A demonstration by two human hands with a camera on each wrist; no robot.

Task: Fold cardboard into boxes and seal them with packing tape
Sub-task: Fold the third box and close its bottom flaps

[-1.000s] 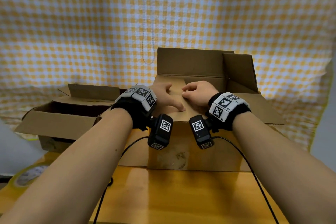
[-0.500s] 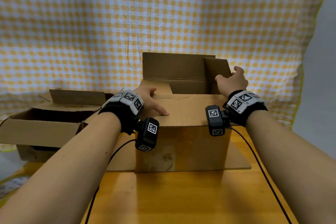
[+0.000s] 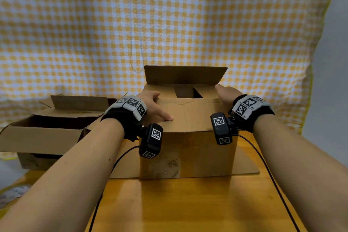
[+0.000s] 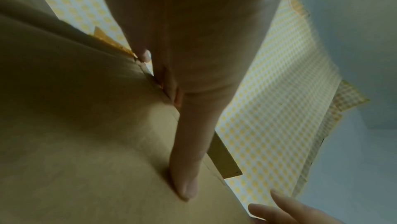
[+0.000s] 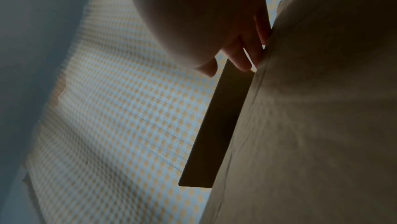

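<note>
Head view showed the cardboard box (image 3: 188,149) standing on the wooden table (image 3: 169,203), directly ahead of you, with your left hand (image 3: 153,106) spread on the near top flap (image 3: 190,114), thumb laid flat and fingers reaching over its far edge. Your right hand (image 3: 227,93) pressed the right side flap (image 3: 208,90) down; its fingers were partly hidden, and in the right wrist view they looked loosely bent against the cardboard, gripping nothing I could make out. The rear flap (image 3: 185,74) stood upright. You were, I judged, closing the top flaps. Next you would need to bring that rear flap forward to meet the near one, hold the seam shut, then fetch tape. Another open box (image 3: 41,133) sat to your left.
</note>
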